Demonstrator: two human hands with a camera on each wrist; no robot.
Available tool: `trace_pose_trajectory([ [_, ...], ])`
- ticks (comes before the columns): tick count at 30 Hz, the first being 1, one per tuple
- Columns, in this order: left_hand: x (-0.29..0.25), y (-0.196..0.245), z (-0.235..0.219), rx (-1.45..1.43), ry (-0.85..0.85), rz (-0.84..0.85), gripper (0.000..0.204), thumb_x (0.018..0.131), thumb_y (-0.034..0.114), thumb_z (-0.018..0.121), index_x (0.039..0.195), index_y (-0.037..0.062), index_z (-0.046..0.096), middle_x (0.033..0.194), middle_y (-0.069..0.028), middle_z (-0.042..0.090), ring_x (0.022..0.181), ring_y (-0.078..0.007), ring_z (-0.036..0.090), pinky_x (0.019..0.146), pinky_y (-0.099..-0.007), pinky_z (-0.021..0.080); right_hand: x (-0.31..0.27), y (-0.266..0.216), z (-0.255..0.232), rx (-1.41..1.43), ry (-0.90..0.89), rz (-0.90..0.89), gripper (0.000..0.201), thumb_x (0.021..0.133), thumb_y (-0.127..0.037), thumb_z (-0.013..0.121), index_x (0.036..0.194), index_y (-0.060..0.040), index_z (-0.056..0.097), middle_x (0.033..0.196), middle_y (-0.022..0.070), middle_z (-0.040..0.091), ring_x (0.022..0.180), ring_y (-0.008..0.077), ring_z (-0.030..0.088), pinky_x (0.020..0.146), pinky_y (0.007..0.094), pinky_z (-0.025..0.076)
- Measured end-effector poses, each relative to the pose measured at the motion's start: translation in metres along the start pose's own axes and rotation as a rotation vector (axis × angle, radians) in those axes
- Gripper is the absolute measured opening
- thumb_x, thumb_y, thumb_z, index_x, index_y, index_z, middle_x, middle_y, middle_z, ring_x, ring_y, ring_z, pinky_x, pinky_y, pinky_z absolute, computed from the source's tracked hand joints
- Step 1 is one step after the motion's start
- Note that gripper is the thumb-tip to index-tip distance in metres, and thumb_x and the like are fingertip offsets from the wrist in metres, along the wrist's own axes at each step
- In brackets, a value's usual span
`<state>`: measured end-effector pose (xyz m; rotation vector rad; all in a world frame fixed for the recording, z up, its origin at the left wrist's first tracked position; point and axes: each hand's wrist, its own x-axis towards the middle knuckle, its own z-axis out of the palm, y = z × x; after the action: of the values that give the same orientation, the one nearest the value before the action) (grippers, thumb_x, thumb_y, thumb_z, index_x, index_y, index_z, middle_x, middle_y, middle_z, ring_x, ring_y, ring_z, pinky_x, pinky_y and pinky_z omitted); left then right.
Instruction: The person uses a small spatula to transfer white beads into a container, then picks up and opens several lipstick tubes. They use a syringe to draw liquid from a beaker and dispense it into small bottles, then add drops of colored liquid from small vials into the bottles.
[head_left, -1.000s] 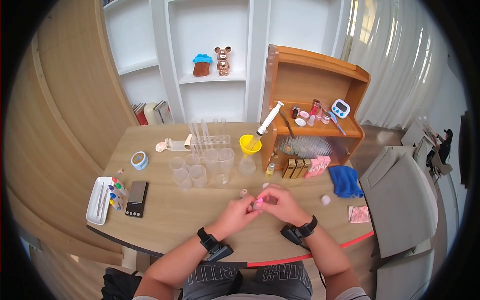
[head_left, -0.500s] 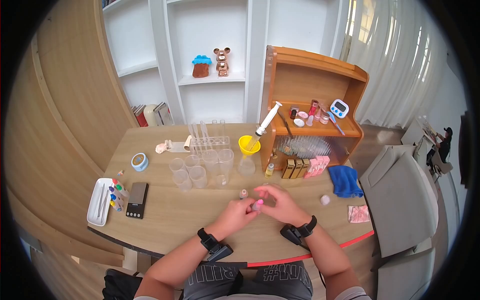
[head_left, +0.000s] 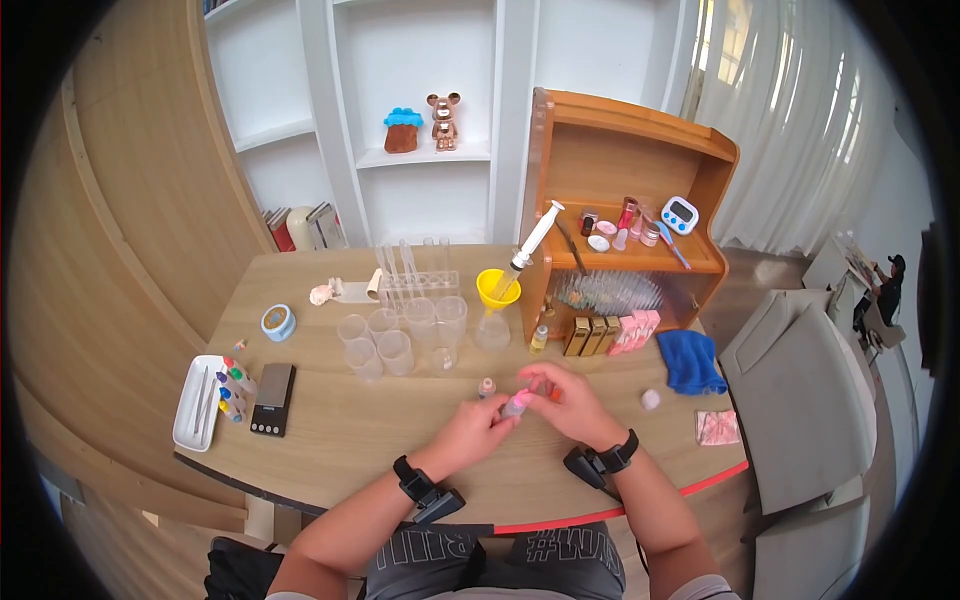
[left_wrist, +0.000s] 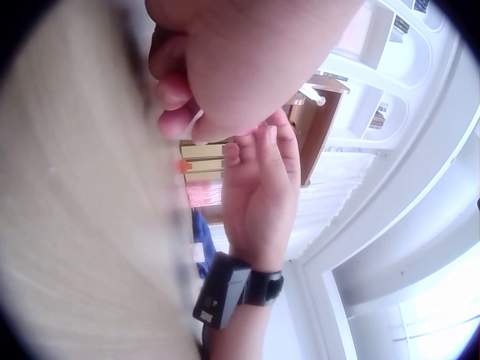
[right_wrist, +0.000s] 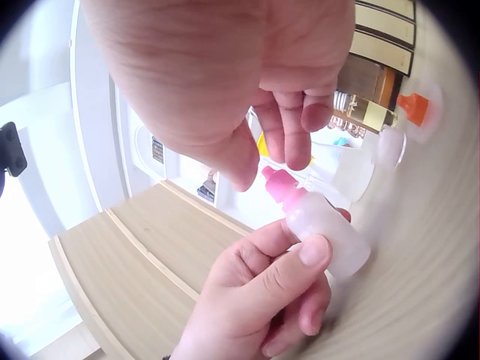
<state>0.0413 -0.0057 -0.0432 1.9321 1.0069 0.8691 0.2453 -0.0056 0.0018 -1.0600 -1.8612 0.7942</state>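
My left hand (head_left: 470,432) grips a small translucent bottle (right_wrist: 328,234) by its body, thumb on one side and fingers round the other. The bottle tilts, its pink cap (right_wrist: 282,184) pointing toward my right hand (head_left: 570,408). In the right wrist view, the right thumb and fingers are spread just above the cap, with a visible gap. The left wrist view mostly hides the bottle behind my left hand (left_wrist: 247,67). Beyond the hands lies an orange-tipped container (right_wrist: 415,109), partly behind my right hand in the head view. A small bottle (head_left: 487,387) stands beside my left fingers.
Clear cups (head_left: 396,352), a tube rack (head_left: 438,282) and a flask with a yellow funnel (head_left: 497,290) and syringe stand behind. A scale (head_left: 272,400) and white tray (head_left: 186,420) are left; a wooden cabinet (head_left: 640,262), boxes and blue cloth (head_left: 690,364) are right.
My right fingers were at the pink cap, lifted off, and have shifted slightly. More of the held bottle shows, and the orange tip has come into view by my right hand.
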Motion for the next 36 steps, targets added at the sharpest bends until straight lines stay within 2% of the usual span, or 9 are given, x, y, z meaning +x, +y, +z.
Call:
trace_pose_trajectory([
  [4, 0.001, 0.003, -0.003, 0.036, -0.030, -0.010, 0.026, 0.091, 0.013, 0.071, 0.114, 0.0018, 0.066, 0.061, -0.0100, 0.061, 0.050, -0.0137, 0.053, 0.050, -0.0330, 0.043, -0.001, 0.005, -0.005, -0.143, -0.106, 0.049, 0.022, 0.089, -0.010, 0.073, 0.109, -0.0033, 0.068, 0.086, 0.0072, 0.061, 0.080, 0.0189, 0.062, 0.071, 0.0307, 0.050],
  [7, 0.001, -0.002, -0.001, 0.035, -0.014, 0.003, 0.026, 0.090, 0.012, 0.072, 0.114, 0.0020, 0.067, 0.061, -0.0098, 0.061, 0.050, -0.0135, 0.054, 0.051, -0.0327, 0.043, -0.001, 0.006, -0.004, -0.088, -0.138, 0.085, 0.017, 0.089, -0.009, 0.073, 0.104, -0.0029, 0.069, 0.090, 0.0101, 0.061, 0.081, 0.0215, 0.063, 0.071, 0.0324, 0.051],
  [12, 0.000, -0.001, -0.002, 0.037, -0.006, -0.001, 0.027, 0.089, 0.011, 0.073, 0.113, 0.0019, 0.067, 0.061, -0.0095, 0.061, 0.050, -0.0140, 0.054, 0.051, -0.0324, 0.044, 0.001, 0.000, -0.002, -0.058, -0.096, -0.088, 0.018, 0.089, -0.008, 0.072, 0.105, -0.0014, 0.068, 0.093, 0.0122, 0.061, 0.083, 0.0246, 0.063, 0.073, 0.0338, 0.051],
  [16, 0.001, -0.002, -0.001, 0.034, -0.003, 0.017, 0.027, 0.088, 0.010, 0.073, 0.113, 0.0019, 0.068, 0.061, -0.0096, 0.061, 0.049, -0.0141, 0.054, 0.051, -0.0324, 0.044, -0.001, 0.002, -0.006, -0.066, -0.186, -0.007, 0.017, 0.089, -0.004, 0.070, 0.106, -0.0012, 0.068, 0.092, 0.0121, 0.061, 0.084, 0.0252, 0.063, 0.075, 0.0352, 0.051],
  [22, 0.000, 0.001, -0.004, 0.048, -0.009, -0.010, 0.027, 0.088, 0.010, 0.073, 0.113, 0.0015, 0.068, 0.061, -0.0100, 0.061, 0.049, -0.0131, 0.053, 0.051, -0.0315, 0.044, 0.000, 0.008, -0.002, -0.060, -0.068, -0.092, 0.015, 0.090, -0.003, 0.069, 0.105, -0.0013, 0.067, 0.093, 0.0114, 0.061, 0.080, 0.0236, 0.062, 0.071, 0.0339, 0.050],
  [28, 0.000, 0.000, -0.003, 0.056, -0.018, -0.038, 0.029, 0.087, 0.010, 0.074, 0.114, 0.0012, 0.068, 0.062, -0.0093, 0.062, 0.050, -0.0129, 0.055, 0.051, -0.0313, 0.045, 0.005, 0.001, -0.019, -0.019, 0.136, 0.197, 0.014, 0.089, 0.000, 0.066, 0.102, 0.0005, 0.066, 0.091, 0.0127, 0.064, 0.075, 0.0219, 0.063, 0.068, 0.0341, 0.051],
  [31, 0.000, 0.005, -0.005, 0.059, -0.032, -0.054, 0.025, 0.089, 0.015, 0.071, 0.110, 0.0016, 0.066, 0.069, -0.0175, 0.066, 0.058, -0.0311, 0.066, 0.057, -0.0392, 0.051, 0.003, 0.021, -0.024, -0.222, 0.122, 0.139, 0.010, 0.089, -0.003, 0.069, 0.098, 0.0002, 0.066, 0.085, 0.0070, 0.067, 0.073, 0.0144, 0.060, 0.068, 0.0295, 0.050],
  [34, 0.000, -0.001, -0.003, 0.070, -0.008, -0.027, 0.029, 0.087, 0.011, 0.074, 0.114, 0.0018, 0.068, 0.063, -0.0099, 0.063, 0.051, -0.0140, 0.057, 0.053, -0.0316, 0.047, 0.000, 0.025, -0.031, -0.208, -0.010, 0.200, 0.009, 0.086, 0.000, 0.068, 0.094, 0.0025, 0.066, 0.082, 0.0131, 0.068, 0.070, 0.0216, 0.066, 0.068, 0.0338, 0.052],
  [36, -0.001, -0.001, -0.003, 0.081, -0.009, -0.023, 0.029, 0.087, 0.012, 0.074, 0.114, 0.0023, 0.069, 0.063, -0.0102, 0.064, 0.051, -0.0144, 0.057, 0.053, -0.0317, 0.047, -0.001, 0.018, -0.036, -0.187, -0.049, 0.225, 0.008, 0.085, -0.002, 0.070, 0.091, 0.0028, 0.066, 0.079, 0.0130, 0.068, 0.070, 0.0217, 0.066, 0.068, 0.0338, 0.052],
])
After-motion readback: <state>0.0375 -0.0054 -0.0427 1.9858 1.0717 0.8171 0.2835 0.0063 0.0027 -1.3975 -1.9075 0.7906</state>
